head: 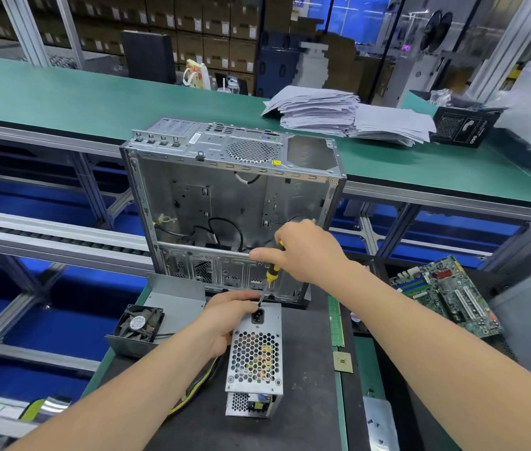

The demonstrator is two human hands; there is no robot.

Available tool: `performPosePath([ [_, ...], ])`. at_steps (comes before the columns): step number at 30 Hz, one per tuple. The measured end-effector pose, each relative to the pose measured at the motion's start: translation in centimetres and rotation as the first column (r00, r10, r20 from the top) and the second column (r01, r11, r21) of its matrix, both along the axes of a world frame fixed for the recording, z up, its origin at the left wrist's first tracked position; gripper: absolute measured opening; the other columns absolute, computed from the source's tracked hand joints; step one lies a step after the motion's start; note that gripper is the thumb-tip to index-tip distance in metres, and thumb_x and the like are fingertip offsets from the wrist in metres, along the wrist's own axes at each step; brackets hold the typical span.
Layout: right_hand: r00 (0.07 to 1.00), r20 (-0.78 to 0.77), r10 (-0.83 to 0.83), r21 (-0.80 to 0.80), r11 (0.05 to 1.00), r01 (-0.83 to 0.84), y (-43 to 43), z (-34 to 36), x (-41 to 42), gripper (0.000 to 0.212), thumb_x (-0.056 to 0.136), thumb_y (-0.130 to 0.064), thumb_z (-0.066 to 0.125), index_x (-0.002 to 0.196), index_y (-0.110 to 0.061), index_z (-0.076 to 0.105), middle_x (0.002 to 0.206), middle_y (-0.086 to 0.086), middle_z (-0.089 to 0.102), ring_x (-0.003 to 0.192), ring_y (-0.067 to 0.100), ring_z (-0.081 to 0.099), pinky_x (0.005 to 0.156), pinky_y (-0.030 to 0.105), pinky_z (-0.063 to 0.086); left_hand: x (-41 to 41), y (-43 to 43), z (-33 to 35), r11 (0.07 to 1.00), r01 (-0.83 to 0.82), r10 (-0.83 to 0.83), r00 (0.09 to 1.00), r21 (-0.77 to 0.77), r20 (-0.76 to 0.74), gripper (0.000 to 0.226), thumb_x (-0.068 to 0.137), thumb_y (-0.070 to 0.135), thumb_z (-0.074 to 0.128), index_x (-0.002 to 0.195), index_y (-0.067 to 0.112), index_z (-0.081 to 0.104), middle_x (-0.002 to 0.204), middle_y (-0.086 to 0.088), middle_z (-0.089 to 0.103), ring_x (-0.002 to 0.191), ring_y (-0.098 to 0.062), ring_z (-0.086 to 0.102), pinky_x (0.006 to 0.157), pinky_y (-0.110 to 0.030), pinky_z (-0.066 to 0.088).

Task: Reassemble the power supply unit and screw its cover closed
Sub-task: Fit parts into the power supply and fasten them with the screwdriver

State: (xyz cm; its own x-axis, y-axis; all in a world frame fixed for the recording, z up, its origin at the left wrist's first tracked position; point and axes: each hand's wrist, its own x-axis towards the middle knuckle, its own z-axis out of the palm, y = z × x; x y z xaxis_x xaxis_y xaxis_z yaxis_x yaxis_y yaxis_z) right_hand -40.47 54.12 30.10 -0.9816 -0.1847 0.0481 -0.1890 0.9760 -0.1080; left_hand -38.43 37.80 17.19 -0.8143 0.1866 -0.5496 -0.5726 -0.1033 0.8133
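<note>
Power supply unit on warehouse bench mat: left hand grips it, right hand screwdriver.

Screwing the power supply cover
The right hand is gripping a yellow screwdriver, tip at the power supply unit, while the left hand is holding the unit on the desk

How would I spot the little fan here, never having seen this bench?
Start at the open grey computer case standing mid-bench. Left of the person's left hand, in front of it, lies a grey metal cover. The fan sits at its near end: square, black, round white label, unlike the silver perforated power supply beside it.
</note>
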Motion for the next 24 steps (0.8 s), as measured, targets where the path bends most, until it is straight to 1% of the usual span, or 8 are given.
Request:
performPosePath([
  [4,0.998,-0.041,-0.047,0.052,0.997,0.049,0.2,0.0,-0.1,0.075,0.089,-0.084,0.041,0.058,-0.016,0.043,0.058,0.001,0.049,0.055,0.024,0.051,0.050,0.030,0.034,-0.1,0.0,0.0,1.000,0.004,-0.004,1.000,0.003,-0.001,0.025,0.096,-0.003,0.064,0.111,0.013,0.074,0.097,-0.018,0.079,0.074,-0.028,0.075,0.068,-0.039,0.062],
  [7,0.973,-0.010,0.231,0.033,0.972,-0.231,0.2,0.0,0.4,0.047,0.098,-0.064,0.053,0.085,-0.019,0.058,0.089,-0.002,0.054,0.075,0.027,0.058,0.062,0.035,0.044,-0.1,0.1,0.1,1.000,0.006,-0.006,1.000,-0.012,-0.005,0.025,0.094,-0.002,0.066,0.110,0.014,0.076,0.098,-0.017,0.079,0.076,-0.028,0.075,0.064,-0.038,0.063],
  [10,0.859,0.015,0.512,0.110,0.853,-0.510,-0.2,0.4,1.1,0.012,0.099,-0.037,0.062,0.103,-0.026,0.058,0.113,-0.006,0.044,0.074,0.023,0.056,0.062,0.037,0.044,-0.1,0.2,0.1,1.000,-0.007,0.007,1.000,-0.025,-0.003,0.026,0.093,-0.003,0.067,0.108,0.015,0.077,0.092,-0.014,0.080,0.070,-0.023,0.075,0.052,-0.030,0.056],
  [13,0.767,0.108,0.632,0.162,0.750,-0.641,-0.9,0.9,1.3,0.025,0.090,-0.005,0.064,0.103,-0.025,0.056,0.110,-0.010,0.039,0.076,0.018,0.052,0.054,0.037,0.041,-0.1,0.2,0.1,0.999,-0.006,0.006,1.000,-0.043,0.009,0.025,0.093,-0.003,0.067,0.107,0.015,0.076,0.080,-0.007,0.079,0.055,-0.013,0.072,0.043,-0.021,0.051],
  [15,0.727,0.165,0.666,0.169,0.707,-0.687,-1.4,1.4,1.3,0.036,0.080,0.006,0.063,0.101,-0.023,0.058,0.101,-0.013,0.036,0.078,0.016,0.047,0.053,0.033,0.032,-0.1,0.2,0.0,0.997,0.014,-0.015,1.000,-0.078,-0.002,0.024,0.094,0.001,0.068,0.109,0.017,0.077,0.090,-0.007,0.079,0.061,-0.012,0.072,0.045,-0.020,0.048],
  [17,0.706,0.186,0.683,0.186,0.681,-0.708,-1.7,1.6,1.3,0.038,0.076,0.009,0.063,0.099,-0.021,0.058,0.098,-0.013,0.036,0.077,0.016,0.044,0.052,0.029,0.026,-0.1,0.2,0.0,0.994,0.027,-0.029,0.999,-0.104,-0.015,0.024,0.094,0.004,0.068,0.110,0.019,0.078,0.100,-0.008,0.078,0.073,-0.016,0.069,0.051,-0.021,0.048],
  [20,0.749,0.162,0.642,0.167,0.731,-0.662,-1.6,1.8,1.2,0.036,0.079,0.010,0.062,0.099,-0.020,0.058,0.099,-0.010,0.041,0.075,0.013,0.045,0.053,0.027,0.029,-0.2,0.2,0.1,0.997,0.016,-0.016,1.000,-0.073,-0.001,0.024,0.095,0.000,0.066,0.108,0.017,0.076,0.088,-0.007,0.080,0.064,-0.016,0.073,0.045,-0.019,0.050],
  [24,0.857,0.125,0.499,0.045,0.860,-0.508,-1.1,1.7,0.9,0.009,0.098,-0.022,0.067,0.101,-0.022,0.058,0.100,-0.006,0.051,0.093,0.018,0.054,0.073,0.035,0.046,-0.1,0.1,0.2,0.999,0.009,-0.008,1.000,-0.031,0.018,0.024,0.095,-0.005,0.064,0.104,0.015,0.074,0.077,-0.009,0.079,0.055,-0.020,0.074,0.043,-0.025,0.053],
])
